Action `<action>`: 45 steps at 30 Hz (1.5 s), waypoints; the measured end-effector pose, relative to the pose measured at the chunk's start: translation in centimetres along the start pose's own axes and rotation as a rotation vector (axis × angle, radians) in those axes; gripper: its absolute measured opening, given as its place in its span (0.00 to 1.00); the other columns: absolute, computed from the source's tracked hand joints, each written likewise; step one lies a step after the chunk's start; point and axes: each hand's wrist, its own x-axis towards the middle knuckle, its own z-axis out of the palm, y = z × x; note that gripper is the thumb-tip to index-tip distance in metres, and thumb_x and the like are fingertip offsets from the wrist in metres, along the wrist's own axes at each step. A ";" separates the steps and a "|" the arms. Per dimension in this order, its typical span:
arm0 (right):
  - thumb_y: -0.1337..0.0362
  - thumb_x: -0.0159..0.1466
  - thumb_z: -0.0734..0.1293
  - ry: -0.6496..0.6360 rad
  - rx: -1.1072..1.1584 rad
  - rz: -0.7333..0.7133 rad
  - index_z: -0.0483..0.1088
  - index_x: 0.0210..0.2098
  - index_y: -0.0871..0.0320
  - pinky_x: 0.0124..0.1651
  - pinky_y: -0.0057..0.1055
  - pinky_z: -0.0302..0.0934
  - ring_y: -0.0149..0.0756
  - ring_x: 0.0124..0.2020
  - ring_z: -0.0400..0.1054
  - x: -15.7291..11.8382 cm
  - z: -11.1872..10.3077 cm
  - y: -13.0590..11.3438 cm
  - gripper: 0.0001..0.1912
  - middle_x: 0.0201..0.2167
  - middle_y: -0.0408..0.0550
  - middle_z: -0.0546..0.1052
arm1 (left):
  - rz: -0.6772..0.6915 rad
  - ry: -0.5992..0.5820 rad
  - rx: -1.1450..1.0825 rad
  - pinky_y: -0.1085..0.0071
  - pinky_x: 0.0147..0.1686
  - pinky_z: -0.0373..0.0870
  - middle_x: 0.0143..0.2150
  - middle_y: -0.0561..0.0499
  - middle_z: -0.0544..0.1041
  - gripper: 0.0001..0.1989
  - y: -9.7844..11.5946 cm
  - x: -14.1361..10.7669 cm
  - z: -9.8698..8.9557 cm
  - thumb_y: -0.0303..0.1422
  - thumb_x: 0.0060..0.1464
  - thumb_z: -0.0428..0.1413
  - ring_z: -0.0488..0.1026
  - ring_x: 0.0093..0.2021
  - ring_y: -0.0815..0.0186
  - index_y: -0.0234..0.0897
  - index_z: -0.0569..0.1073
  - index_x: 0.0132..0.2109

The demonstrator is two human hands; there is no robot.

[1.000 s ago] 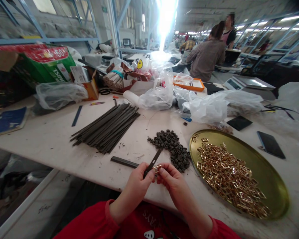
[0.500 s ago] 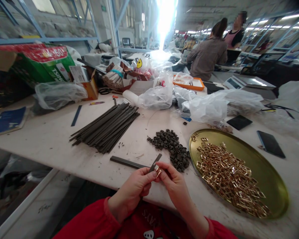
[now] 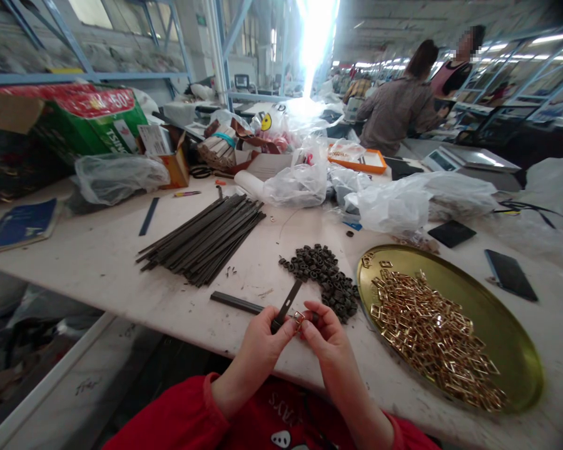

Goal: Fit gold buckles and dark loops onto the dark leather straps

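A dark strip [image 3: 289,299] with a small slot near its upper end rises from my left hand [image 3: 261,342], whose thumb and fingers are closed on it. My right hand [image 3: 326,334] pinches a small gold buckle [image 3: 299,320], right beside my left thumb. Behind my left hand, more dark strips [image 3: 234,302] lie on the table near its front edge. Small dark loops [image 3: 323,275] form a pile beyond my right hand. To the right, a round gold tray [image 3: 520,356] holds a heap of gold buckles [image 3: 431,331]. Farther left lies a bundle of long dark strips [image 3: 204,240].
Clear plastic bags [image 3: 389,200] spread across the back. A phone [image 3: 511,274] and a black square [image 3: 451,233] lie at the right, a blue booklet [image 3: 19,224] at the left. A scale [image 3: 469,156] stands behind. Two people [image 3: 398,112] are in the background.
The strip in my left hand now stands out farther, with its slot showing. My right fingers have spread a little around the buckle. The view has shifted slightly.
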 end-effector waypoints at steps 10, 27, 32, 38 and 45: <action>0.57 0.53 0.68 0.020 -0.263 -0.150 0.67 0.31 0.56 0.35 0.32 0.64 0.36 0.30 0.68 0.1 -0.2 0.5 0.10 0.28 0.45 0.74 | 0.049 0.080 0.158 0.72 0.28 0.59 0.26 0.53 0.70 0.11 -0.4 -0.1 0.4 0.38 0.51 0.52 0.65 0.28 0.66 0.34 0.67 0.29; 0.62 0.59 0.64 -0.039 -0.622 -0.430 0.68 0.30 0.56 0.36 0.30 0.63 0.36 0.34 0.69 0.7 -1.4 1.8 0.05 0.30 0.46 0.75 | 0.061 0.104 0.213 0.71 0.29 0.59 0.27 0.52 0.70 0.09 -1.6 0.2 0.9 0.37 0.53 0.49 0.66 0.29 0.65 0.35 0.66 0.30; 0.63 0.60 0.63 0.008 -0.717 -0.590 0.69 0.28 0.56 0.40 0.33 0.63 0.38 0.38 0.69 0.8 -1.8 1.8 0.06 0.34 0.49 0.75 | 0.098 0.037 0.149 0.71 0.32 0.61 0.30 0.52 0.72 0.10 -1.2 -0.1 0.8 0.37 0.55 0.48 0.68 0.31 0.65 0.35 0.67 0.32; 0.63 0.61 0.63 0.018 -0.770 -0.691 0.69 0.28 0.56 0.39 0.33 0.65 0.38 0.38 0.70 0.9 -2.0 1.9 0.07 0.35 0.49 0.75 | 0.105 0.032 0.166 0.71 0.33 0.62 0.31 0.51 0.73 0.09 -1.4 -0.2 0.9 0.36 0.54 0.49 0.69 0.33 0.64 0.35 0.68 0.33; 0.63 0.62 0.61 -0.034 -0.861 -0.781 0.70 0.33 0.56 0.41 0.34 0.67 0.38 0.39 0.71 1.1 -2.7 2.0 0.07 0.36 0.50 0.76 | -0.009 -0.007 0.044 0.71 0.34 0.62 0.32 0.50 0.74 0.09 -1.6 0.4 1.0 0.36 0.50 0.52 0.69 0.35 0.63 0.33 0.70 0.33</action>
